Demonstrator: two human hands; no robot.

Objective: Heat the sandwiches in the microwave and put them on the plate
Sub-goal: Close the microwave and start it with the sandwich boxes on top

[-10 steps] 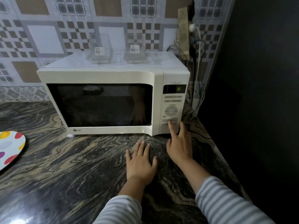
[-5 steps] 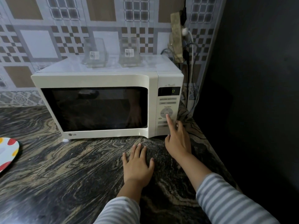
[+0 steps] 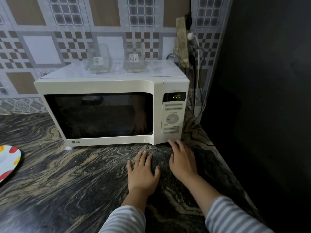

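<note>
The right hand [image 3: 182,161] has been drawn back from the round dial on the control panel [image 3: 173,118] and is now laid low on the countertop [image 3: 67,190], its fingertips just short of the panel's bottom edge; the display [image 3: 175,97], which read 0 half a second ago, now reads 1:00. The left hand [image 3: 143,172] has stayed flat on the stone.

Nearest, at 6 o'clock, two striped sleeves are seen. Just beyond them both hands are spread palm down with fingers straight and relaxed, and nothing is held in either. They lie just beside each other, the left at 12 o'clock of its sleeve, the right at 1 o'clock of the left hand.

Open dark-veined stone runs from the hands toward 9 o'clock, where the spotted plate [image 3: 8,160] is cut off by the frame edge, well apart from both hands. At 3 o'clock the counter is closed in by a dark wall [image 3: 269,98].

Farther, at 12 o'clock, the white microwave [image 3: 101,86] stands with its door shut; the sandwiches cannot be made out through the dark window. Two clear glass containers [image 3: 98,59] are set on its top. Behind, at 1 o'clock, a power strip [image 3: 182,39] with cables hangs against the tiled wall.
</note>
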